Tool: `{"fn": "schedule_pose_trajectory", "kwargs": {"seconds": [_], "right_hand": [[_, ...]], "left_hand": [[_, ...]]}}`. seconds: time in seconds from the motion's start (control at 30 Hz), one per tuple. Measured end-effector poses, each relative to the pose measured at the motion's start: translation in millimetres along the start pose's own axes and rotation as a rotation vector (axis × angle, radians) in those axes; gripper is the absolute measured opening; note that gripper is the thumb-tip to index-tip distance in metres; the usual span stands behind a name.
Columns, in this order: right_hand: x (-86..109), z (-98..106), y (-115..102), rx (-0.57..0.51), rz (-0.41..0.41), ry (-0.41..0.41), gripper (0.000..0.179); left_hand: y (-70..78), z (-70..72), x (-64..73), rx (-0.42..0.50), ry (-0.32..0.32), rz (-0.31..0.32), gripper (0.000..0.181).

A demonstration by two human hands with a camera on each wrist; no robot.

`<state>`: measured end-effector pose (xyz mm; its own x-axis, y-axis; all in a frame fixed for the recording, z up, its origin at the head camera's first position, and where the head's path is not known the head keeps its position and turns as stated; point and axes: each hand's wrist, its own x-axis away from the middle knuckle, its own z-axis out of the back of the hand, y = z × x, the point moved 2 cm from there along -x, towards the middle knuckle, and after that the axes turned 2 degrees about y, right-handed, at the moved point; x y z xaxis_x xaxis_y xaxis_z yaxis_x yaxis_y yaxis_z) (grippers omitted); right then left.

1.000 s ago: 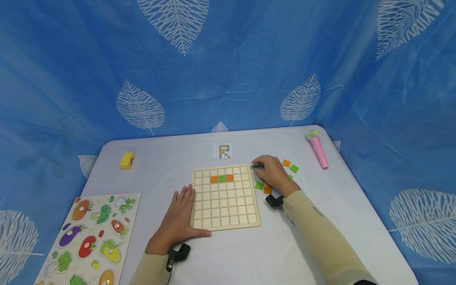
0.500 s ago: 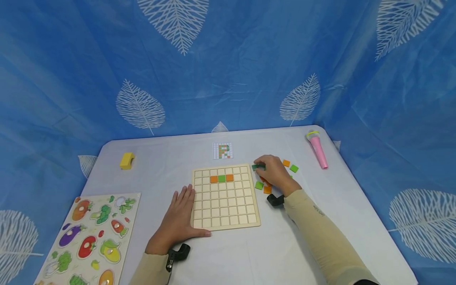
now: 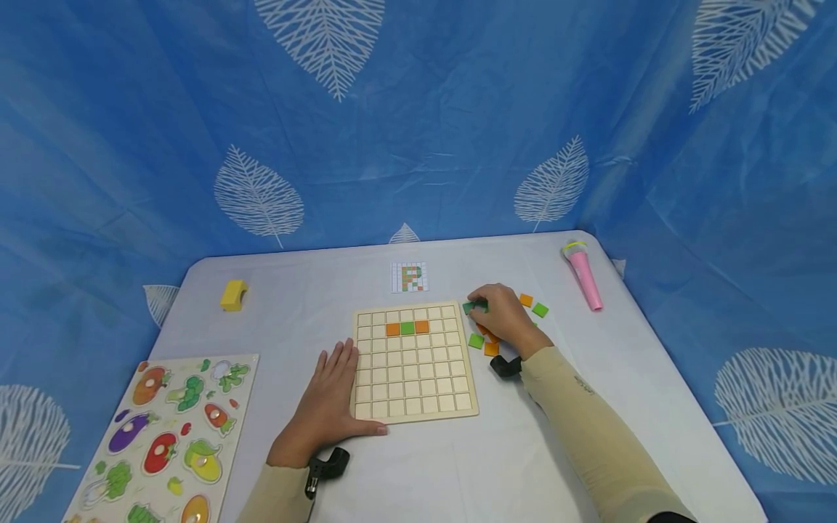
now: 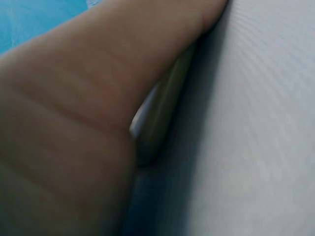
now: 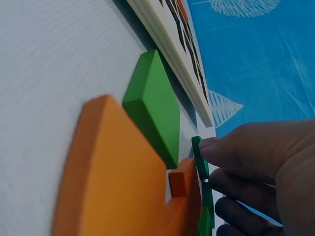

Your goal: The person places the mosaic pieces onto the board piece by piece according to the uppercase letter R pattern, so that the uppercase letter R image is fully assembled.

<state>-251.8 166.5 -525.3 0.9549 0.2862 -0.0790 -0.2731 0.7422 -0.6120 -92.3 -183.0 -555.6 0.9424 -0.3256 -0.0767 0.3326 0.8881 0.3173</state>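
A wooden grid board (image 3: 418, 420) lies mid-table, with orange (image 3: 392, 330), green (image 3: 407, 328) and orange tiles (image 3: 421, 327) side by side in one upper row. My left hand (image 3: 327, 407) rests spread at its lower left corner, fingers along the left edge and thumb along the near edge. Beyond the board's right edge, my right hand (image 3: 502, 314) pinches a dark green tile (image 5: 199, 160) between thumb and fingers, low over the table. A second dark green tile (image 5: 207, 199) shows beside it in the right wrist view. In the left wrist view, the wrist hides most of the board.
Loose green (image 3: 476, 341) and orange tiles (image 3: 491, 349) lie around the right hand. A pattern card (image 3: 410, 277) with a letter R is behind the board. A pink toy microphone (image 3: 584, 280), a yellow block (image 3: 232, 296) and a vegetable puzzle board (image 3: 242, 407) lie farther out.
My right hand has shifted slightly right, and more of the dark green and orange tiles shows around its fingers. The left hand and the board have stayed still.
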Motion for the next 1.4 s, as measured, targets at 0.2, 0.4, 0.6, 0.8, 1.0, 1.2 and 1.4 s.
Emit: {"fn": "schedule_pose_trajectory", "kwargs": {"seconds": [0.2,0.4,0.6,0.8,1.0,1.2,1.4], "right_hand": [[-0.5,-1,1,0.010,0.003,0.005,0.029],[-1.3,-4,0,0.041,0.011,0.008,0.032],[0.0,-5,-3,0.069,0.024,0.017,0.028],[0.9,-7,-4,0.079,0.031,0.028,0.024],[1.0,-10,-5,0.063,0.030,0.051,0.033],[-0.5,-11,-7,0.077,-0.004,0.094,0.035],[-1.0,-11,-9,0.089,-0.035,0.111,0.035]], "left_hand": [[0.0,0.1,0.0,-0.001,-0.003,-0.004,0.157],[-0.2,0.0,0.4,-0.002,-0.002,-0.005,0.157],[-0.2,-0.3,-0.1,0.003,0.001,-0.006,0.157],[0.1,0.0,-0.3,0.008,0.008,-0.010,0.156],[0.1,0.3,0.2,0.010,0.010,-0.007,0.157],[-0.2,1.7,0.5,0.011,0.006,-0.003,0.157],[-0.4,3.3,0.7,0.007,0.026,-0.020,0.156]]}}
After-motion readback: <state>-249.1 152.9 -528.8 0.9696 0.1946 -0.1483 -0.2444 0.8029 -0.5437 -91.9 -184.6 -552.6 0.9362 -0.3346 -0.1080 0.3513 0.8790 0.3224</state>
